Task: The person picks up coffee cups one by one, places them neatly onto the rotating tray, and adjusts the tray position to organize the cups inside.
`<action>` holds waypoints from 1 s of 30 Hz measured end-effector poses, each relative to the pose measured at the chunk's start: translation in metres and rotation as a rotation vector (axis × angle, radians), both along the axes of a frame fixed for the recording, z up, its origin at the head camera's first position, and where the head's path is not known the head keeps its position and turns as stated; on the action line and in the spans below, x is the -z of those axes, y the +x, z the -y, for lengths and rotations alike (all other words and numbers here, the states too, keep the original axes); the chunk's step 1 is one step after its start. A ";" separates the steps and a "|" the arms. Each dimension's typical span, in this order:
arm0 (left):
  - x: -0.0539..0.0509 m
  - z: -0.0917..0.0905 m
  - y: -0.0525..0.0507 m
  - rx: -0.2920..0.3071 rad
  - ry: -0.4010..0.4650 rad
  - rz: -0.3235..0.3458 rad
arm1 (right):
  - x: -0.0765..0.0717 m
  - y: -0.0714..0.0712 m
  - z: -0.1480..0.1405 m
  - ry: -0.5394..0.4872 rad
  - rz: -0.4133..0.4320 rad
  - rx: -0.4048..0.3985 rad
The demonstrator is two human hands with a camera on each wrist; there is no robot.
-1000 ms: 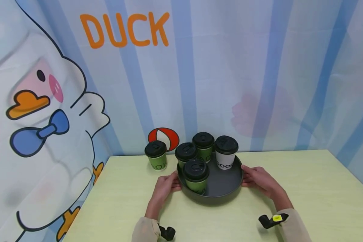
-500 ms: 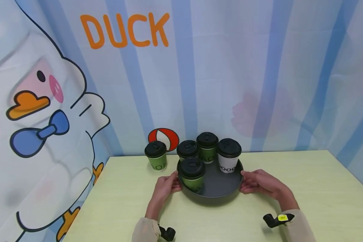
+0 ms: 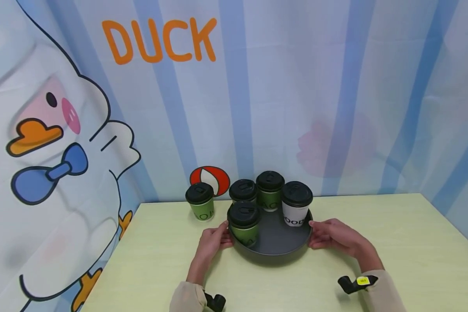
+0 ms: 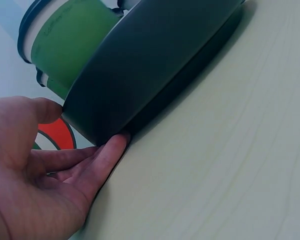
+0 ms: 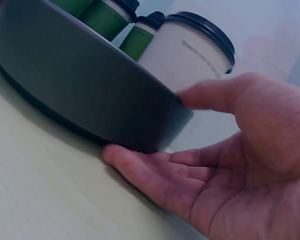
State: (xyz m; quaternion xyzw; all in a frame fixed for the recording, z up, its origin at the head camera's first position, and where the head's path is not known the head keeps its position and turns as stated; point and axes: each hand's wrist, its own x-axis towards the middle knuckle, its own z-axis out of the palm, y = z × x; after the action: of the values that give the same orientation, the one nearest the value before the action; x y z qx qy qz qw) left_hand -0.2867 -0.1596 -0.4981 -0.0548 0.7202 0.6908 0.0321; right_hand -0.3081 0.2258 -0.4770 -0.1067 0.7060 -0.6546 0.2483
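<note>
A round dark grey tray (image 3: 277, 242) with a raised rim carries three green paper cups and one white one, all with black lids. At its left rim is my left hand (image 3: 213, 240), thumb at the upper edge and fingers beneath. My right hand (image 3: 337, 236) holds the opposite rim the same way. The white cup (image 3: 295, 212) stands upright on the right side. Nearest me is a green cup (image 3: 246, 234) at the front left. Another green cup (image 3: 270, 199) is at the back, beside a partly hidden green cup (image 3: 243, 190).
Left of the tray, a separate green lidded cup (image 3: 203, 208) stands on the pale yellow table (image 3: 374, 212). Behind the table hangs a blue striped curtain (image 3: 273, 86) with a printed duck and lettering.
The tray has turned clockwise, seen from above. Its white cup has come right and nearer, and the front green cup has gone left. My right hand has shifted slightly nearer.
</note>
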 end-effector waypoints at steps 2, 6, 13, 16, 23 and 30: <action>0.000 0.000 0.000 -0.003 -0.001 0.000 | 0.000 0.000 -0.002 -0.006 0.002 -0.019; 0.000 0.001 -0.001 0.002 0.001 -0.005 | 0.001 -0.002 -0.003 -0.033 0.001 0.011; 0.001 0.002 -0.003 0.009 -0.003 -0.009 | 0.001 -0.001 -0.002 -0.033 0.005 0.013; 0.001 0.001 -0.002 0.007 -0.009 -0.008 | 0.001 0.000 -0.003 -0.039 0.008 -0.009; 0.000 0.001 0.000 0.010 0.000 -0.014 | 0.001 -0.001 -0.003 -0.063 0.032 0.004; 0.000 0.000 0.000 0.013 -0.004 -0.006 | 0.003 0.000 -0.006 -0.077 0.030 -0.012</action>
State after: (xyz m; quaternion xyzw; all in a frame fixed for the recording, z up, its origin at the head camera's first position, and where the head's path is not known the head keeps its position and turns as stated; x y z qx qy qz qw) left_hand -0.2868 -0.1600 -0.4977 -0.0480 0.7219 0.6895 0.0340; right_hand -0.3082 0.2314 -0.4801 -0.1109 0.6758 -0.6813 0.2585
